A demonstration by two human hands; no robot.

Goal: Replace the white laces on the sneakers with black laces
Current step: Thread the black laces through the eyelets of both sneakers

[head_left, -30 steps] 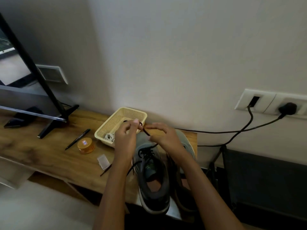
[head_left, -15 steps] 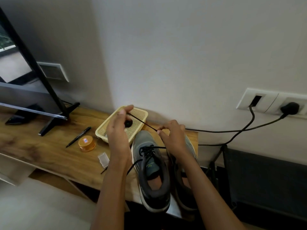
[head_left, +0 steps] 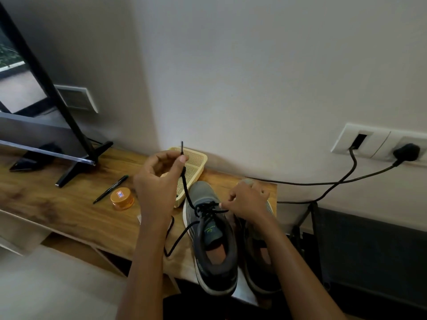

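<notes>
Two grey sneakers stand side by side on the wooden table (head_left: 57,204), toes toward the wall. The left sneaker (head_left: 213,245) has a black lace (head_left: 186,188) threaded through its lower eyelets. My left hand (head_left: 159,183) pinches one end of that lace and holds it taut above the shoe, its tip pointing up. The other lace end (head_left: 175,241) hangs loose off the shoe's left side. My right hand (head_left: 247,199) rests on the right sneaker (head_left: 258,262) and pinches the lace at the left shoe's eyelets.
A yellow plastic basket (head_left: 196,162) sits behind the shoes by the wall. A black pen (head_left: 111,189) and an orange jar (head_left: 121,198) lie to the left. A TV stand foot (head_left: 76,167) is at far left. Black cables (head_left: 323,183) run from wall sockets (head_left: 381,144).
My left hand rose and pulled the lace end up and taut, from over the basket to above it. My right hand dropped from the lace to the shoe's eyelets.
</notes>
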